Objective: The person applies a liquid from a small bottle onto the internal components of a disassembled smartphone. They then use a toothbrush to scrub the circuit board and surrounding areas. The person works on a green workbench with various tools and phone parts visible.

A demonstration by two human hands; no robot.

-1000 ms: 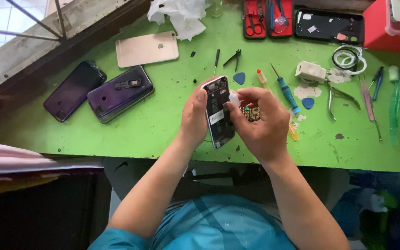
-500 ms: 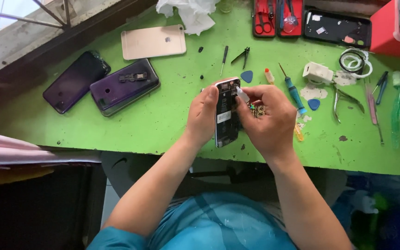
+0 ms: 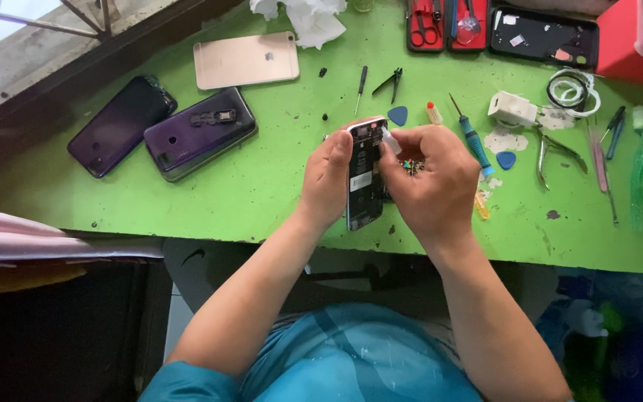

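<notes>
Phone (image 3: pixel 365 179): back cover is off, the inside parts show.
Left hand (image 3: pixel 327 179): grips the phone's left edge.
Right hand (image 3: pixel 429 175): pinches small white tip (image 3: pixel 390 141) at the phone's far end.
Left to do: seemingly reassembly; phone is open.

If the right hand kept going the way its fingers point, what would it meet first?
Its fingers aim left, so the right hand would meet the opened black phone it already touches, held upright by the left hand just beyond; depth is uncertain.

A green table (image 3: pixel 262 193) is spread with phones: a gold phone (image 3: pixel 245 59) at upper left, two dark phones (image 3: pixel 119 125) (one purple (image 3: pixel 199 132)) below it. Blue picks (image 3: pixel 397 115), a blue-handled screwdriver (image 3: pixel 472 136) and pliers (image 3: pixel 552 152) are scattered at right.
</notes>
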